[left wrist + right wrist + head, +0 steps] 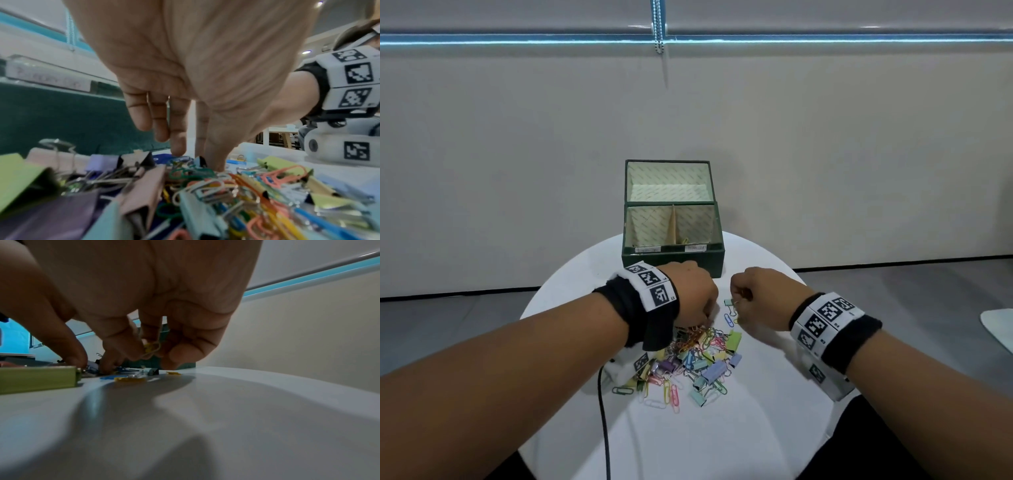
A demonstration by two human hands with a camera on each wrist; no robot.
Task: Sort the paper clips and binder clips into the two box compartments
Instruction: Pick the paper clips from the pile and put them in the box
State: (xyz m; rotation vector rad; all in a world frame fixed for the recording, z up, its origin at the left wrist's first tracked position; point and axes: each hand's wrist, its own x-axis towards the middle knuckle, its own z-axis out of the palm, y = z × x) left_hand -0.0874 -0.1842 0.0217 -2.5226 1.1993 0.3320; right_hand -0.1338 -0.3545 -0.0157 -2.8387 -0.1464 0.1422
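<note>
The mixed pile of clips (690, 359) lies on the table (722, 428) at centre frame, directly below the left hand (693, 294), whose fingers (179, 146) point down, loosely spread, while the right hand (760, 298) pinches a few paper clips (151, 348) just below the green box (673, 255).

Looks like an office or meeting room: plain pale wall (517, 137) across the frame, roller blind with bead chain (658, 24) at top centre, grey floor (911, 284) at the sides, small round white table (722, 428) at lower centre, wooden tables (281, 136) at the right edge.
</note>
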